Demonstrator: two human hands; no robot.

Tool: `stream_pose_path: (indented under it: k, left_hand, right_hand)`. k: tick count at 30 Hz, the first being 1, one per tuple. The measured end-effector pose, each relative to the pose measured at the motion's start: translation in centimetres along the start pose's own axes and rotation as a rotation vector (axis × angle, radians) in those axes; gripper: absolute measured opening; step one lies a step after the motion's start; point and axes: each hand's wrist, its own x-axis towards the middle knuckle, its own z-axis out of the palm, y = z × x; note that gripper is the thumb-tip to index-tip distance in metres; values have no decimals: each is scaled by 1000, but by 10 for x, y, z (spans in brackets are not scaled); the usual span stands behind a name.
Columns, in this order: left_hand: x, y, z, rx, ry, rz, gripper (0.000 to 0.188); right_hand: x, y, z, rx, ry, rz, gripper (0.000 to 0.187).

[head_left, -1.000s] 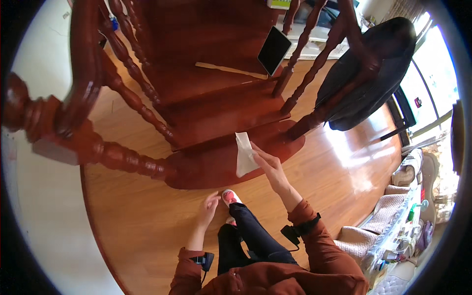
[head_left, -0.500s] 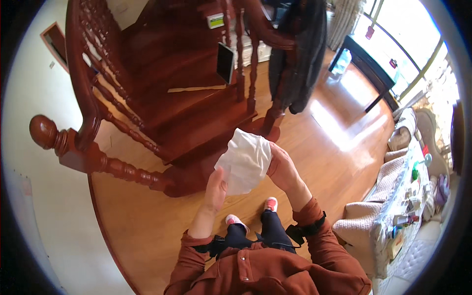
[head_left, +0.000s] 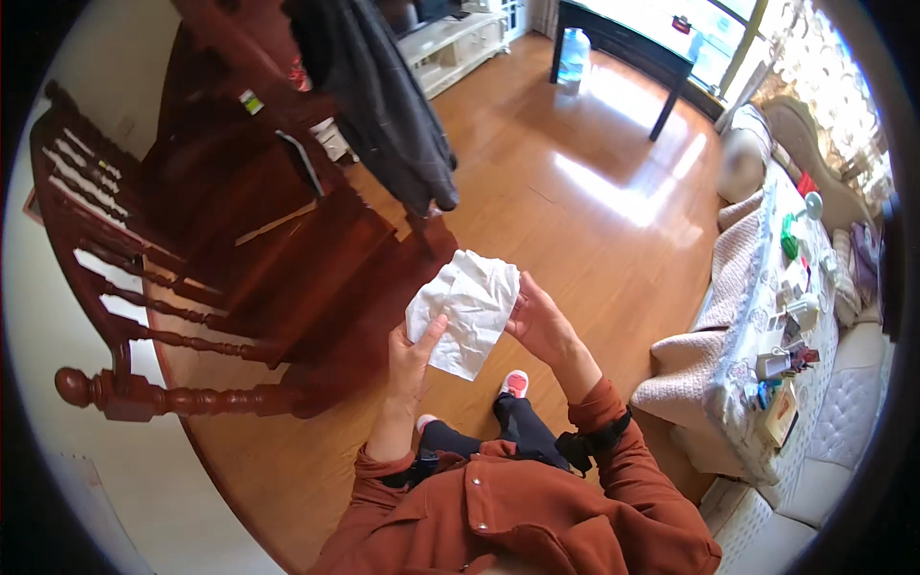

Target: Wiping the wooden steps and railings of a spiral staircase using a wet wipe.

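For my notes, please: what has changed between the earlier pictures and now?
Since the first picture, the left hand has taken hold of the crumpled white sheet, now spread wider between both hands. The view has turned right, so the wooden staircase sits further left in view. The right hand still holds the sheet; the dark jacket still hangs beside the staircase.

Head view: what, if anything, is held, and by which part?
A crumpled white sheet of paper or cloth: the left hand holds its lower-left edge, the right hand its right edge.
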Motion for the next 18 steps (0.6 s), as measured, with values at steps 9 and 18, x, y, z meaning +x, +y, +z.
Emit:
stream_pose_path:
  k: [9,18]
  left_hand:
    - [55,-27,111,267,-272,-13,24]
    - [144,-35,176,325,-466,-85,24]
  right_hand:
    - [-26,-62,-80,-44,135,-87,42]
    - [11,-152,-115,-85,182,-205,50]
